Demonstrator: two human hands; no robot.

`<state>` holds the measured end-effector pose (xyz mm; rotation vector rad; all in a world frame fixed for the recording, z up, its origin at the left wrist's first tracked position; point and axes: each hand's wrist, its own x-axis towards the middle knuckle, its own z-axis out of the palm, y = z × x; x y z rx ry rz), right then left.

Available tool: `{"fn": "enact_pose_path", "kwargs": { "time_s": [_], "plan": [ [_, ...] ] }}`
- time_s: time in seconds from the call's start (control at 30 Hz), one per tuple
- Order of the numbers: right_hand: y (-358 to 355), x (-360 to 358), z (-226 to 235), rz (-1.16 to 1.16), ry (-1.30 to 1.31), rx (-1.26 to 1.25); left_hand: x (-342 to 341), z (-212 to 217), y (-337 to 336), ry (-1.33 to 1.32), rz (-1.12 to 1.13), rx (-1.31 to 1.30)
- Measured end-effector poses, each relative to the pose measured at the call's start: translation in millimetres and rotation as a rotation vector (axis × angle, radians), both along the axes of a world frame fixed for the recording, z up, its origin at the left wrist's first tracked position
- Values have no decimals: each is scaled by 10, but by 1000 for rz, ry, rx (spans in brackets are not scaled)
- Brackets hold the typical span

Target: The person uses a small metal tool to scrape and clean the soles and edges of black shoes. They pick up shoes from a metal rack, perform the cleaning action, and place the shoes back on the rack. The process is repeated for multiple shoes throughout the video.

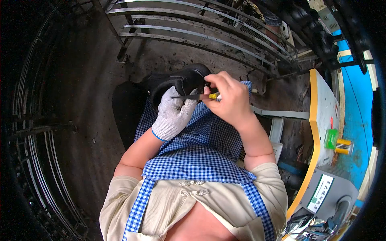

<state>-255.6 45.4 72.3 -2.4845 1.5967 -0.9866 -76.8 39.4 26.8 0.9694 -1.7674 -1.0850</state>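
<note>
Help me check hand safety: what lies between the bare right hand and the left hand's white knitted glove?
In the head view, a slim, dark-tipped, partly yellow tool, its tip overlapping the glove.

black shoe [173,79]: a sheen was seen along the upper; was held at the lap's [201,134] far edge, rounded end turned rightward | slender tool [201,97]: dark-tipped, yellow-marked, was held crosswise on the shoe's near side, tip pointed left; contact could not be told
</note>
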Motion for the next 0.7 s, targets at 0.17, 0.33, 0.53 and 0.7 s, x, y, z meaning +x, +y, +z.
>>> {"fn": "enact_pose_path", "kwargs": {
  "time_s": [0.17, 0.33, 0.53, 0.7],
  "plan": [
    [92, 87, 15, -27, 109, -81, -34, 71, 18, -24, 36, -1],
    [36, 79, -95, -21, -2, -131, -26, 0, 35, 26, 55, -40],
    [-8, 94, -268, -11, -155, -331, -76, 50, 86, 262, 44, 95],
    [0, 91, -342, -44, -223, -328, -69, -50, 70, 260, 28, 104]
  ]
}}
